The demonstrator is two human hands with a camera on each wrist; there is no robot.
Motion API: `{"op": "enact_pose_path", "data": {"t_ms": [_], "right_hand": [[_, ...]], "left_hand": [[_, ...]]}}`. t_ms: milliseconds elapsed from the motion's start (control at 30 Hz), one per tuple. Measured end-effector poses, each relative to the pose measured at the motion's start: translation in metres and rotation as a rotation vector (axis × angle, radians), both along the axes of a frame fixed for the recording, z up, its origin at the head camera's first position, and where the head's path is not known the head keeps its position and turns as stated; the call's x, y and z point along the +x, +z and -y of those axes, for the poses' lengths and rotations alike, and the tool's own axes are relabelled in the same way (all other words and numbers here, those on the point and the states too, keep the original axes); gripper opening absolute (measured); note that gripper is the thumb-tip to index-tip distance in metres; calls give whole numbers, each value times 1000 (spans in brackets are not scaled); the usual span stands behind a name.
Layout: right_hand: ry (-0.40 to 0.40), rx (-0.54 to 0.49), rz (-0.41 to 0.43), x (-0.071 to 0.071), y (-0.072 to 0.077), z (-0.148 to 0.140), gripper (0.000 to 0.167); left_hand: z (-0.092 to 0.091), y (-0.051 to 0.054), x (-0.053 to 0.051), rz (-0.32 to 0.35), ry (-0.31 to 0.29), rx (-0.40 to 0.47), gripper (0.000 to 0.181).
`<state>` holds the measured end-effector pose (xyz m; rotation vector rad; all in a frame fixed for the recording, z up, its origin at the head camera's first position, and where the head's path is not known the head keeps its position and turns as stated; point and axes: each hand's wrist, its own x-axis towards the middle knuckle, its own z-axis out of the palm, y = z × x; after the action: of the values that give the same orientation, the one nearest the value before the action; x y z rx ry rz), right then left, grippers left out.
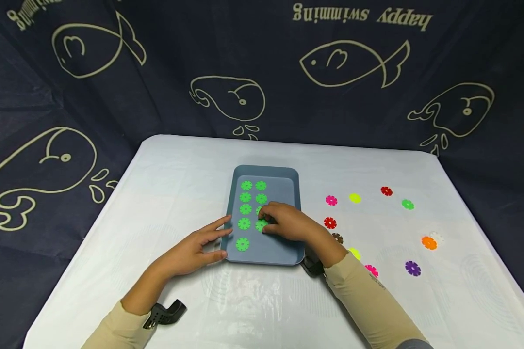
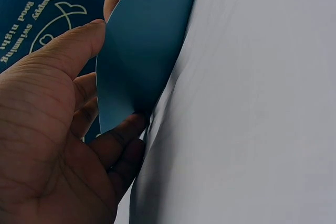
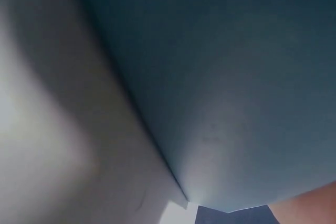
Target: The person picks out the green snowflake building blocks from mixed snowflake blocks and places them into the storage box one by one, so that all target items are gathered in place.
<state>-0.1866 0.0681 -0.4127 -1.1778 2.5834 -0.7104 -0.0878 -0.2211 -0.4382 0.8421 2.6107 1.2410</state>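
Note:
A blue-grey tray (image 1: 279, 249) lies on the white table, holding two columns of green notched plastic discs (image 1: 245, 209). My right hand (image 1: 286, 222) reaches over its right side, thumb and fingertips curled at a green notched disc (image 1: 260, 226) low in the right column. The fingers partly cover that disc and the one above. At the tray's left side my left hand (image 1: 196, 249) has its fingers spread, fingertips touching the rim. In the left wrist view, the left hand's thumb and fingers (image 2: 126, 135) lie along the outer wall. The right wrist view shows mostly tray wall (image 3: 236, 103).
Loose notched discs lie right of the tray: red (image 1: 386, 191), pink (image 1: 331, 200), yellow (image 1: 355, 198), green (image 1: 408, 204), orange (image 1: 429, 243), purple (image 1: 413, 268), a white one and a brown one. A dark fish-print cloth (image 1: 262, 58) hangs behind the table.

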Motion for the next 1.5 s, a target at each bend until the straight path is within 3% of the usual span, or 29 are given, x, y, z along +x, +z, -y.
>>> {"op": "enact_pose_path", "data": {"t_ms": [267, 800, 1267, 1500], "right_hand": [[10, -32, -9, 2, 6, -4, 26], [-58, -143, 8, -2, 27, -33, 32], [-215, -177, -26, -4, 41, -91, 28], [-299, -188, -60, -6, 36, -135, 22]], "left_hand": [[-1, 0, 0, 5, -4, -4, 63], [0, 2, 0, 46, -15, 30, 63], [1, 3, 0, 74, -13, 32, 65], [0, 3, 1, 92, -12, 45, 65]]}}
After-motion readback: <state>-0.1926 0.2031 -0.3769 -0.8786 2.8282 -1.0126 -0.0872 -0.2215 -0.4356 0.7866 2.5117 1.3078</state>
